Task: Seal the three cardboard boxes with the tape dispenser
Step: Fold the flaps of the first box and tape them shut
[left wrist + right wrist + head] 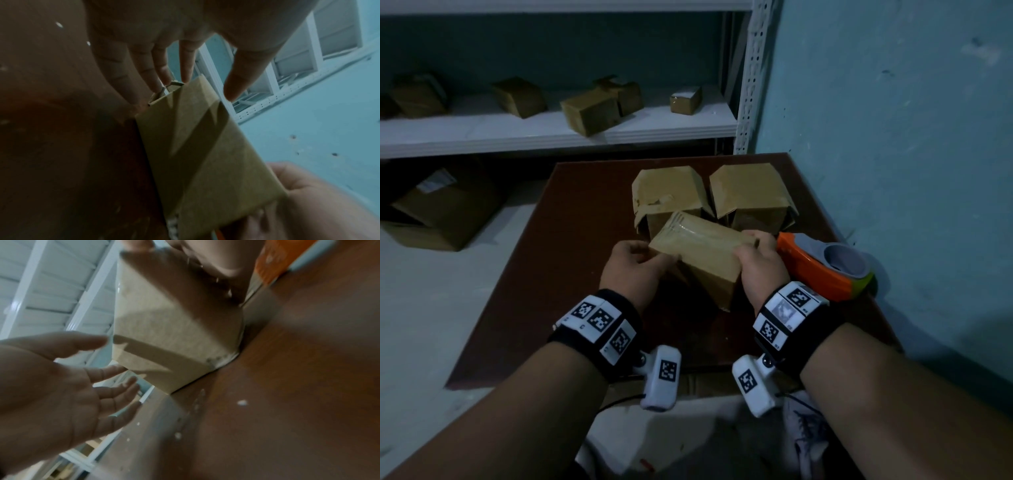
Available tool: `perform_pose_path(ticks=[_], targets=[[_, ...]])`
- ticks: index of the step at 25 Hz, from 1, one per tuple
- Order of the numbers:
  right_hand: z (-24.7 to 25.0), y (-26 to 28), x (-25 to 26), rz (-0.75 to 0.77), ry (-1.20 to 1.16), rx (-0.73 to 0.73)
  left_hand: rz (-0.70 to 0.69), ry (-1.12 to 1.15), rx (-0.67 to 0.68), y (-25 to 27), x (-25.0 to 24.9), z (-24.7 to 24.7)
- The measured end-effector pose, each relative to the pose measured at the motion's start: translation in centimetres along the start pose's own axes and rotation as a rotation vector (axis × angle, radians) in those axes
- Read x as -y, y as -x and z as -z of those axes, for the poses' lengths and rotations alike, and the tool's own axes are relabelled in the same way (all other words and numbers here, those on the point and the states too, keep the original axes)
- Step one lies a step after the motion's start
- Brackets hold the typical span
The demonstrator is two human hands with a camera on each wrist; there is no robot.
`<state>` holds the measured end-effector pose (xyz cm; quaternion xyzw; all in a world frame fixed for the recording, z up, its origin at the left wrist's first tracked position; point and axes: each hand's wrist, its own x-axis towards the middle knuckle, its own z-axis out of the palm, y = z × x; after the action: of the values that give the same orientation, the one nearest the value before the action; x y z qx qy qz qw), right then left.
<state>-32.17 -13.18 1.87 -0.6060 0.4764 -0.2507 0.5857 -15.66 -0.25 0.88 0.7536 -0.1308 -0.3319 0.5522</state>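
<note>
Head view: both hands work the nearest cardboard box (697, 253), which stands tilted on the brown desk (544, 274) in front of two other boxes (667, 192) whose flaps look folded over. The left hand (635, 265) touches the box's left top edge and the right hand (758, 263) curls over its right edge, so the grip is on the box, not the tool. The orange tape dispenser (825, 267) lies just beside the right hand, untouched. I judge this as positioning or pressing down a glossy taped top; next the right hand would need to free itself for the dispenser.

Left wrist view: straight fingers (185, 65) touch the box's corner flap.

Right wrist view: the box rests on the desk, the left palm spread beside it. Shelving (585, 126) with more cartons stands well behind.
</note>
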Motion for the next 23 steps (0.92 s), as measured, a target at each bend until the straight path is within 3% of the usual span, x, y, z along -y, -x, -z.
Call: perform_pose_path(ticks=[4, 10, 18, 23], targets=[[1.4, 1.4, -0.8, 0.037, 0.117, 0.034, -0.035, 0.016, -0.003, 0.1, 0.2, -1.1], [3.3, 1.7, -2.0, 0.117, 0.239, 0.055, 0.005, 0.176, 0.15, 0.5, -0.2, -3.0], [9.4, -1.5, -0.6, 0.202, 0.339, -0.227, -0.012, 0.218, 0.152, 0.0, -0.7, -2.0], [10.6, -2.9, -1.1, 0.204, 0.574, -0.242, -0.151, 0.159, 0.146, 0.0, -0.3, -2.0]])
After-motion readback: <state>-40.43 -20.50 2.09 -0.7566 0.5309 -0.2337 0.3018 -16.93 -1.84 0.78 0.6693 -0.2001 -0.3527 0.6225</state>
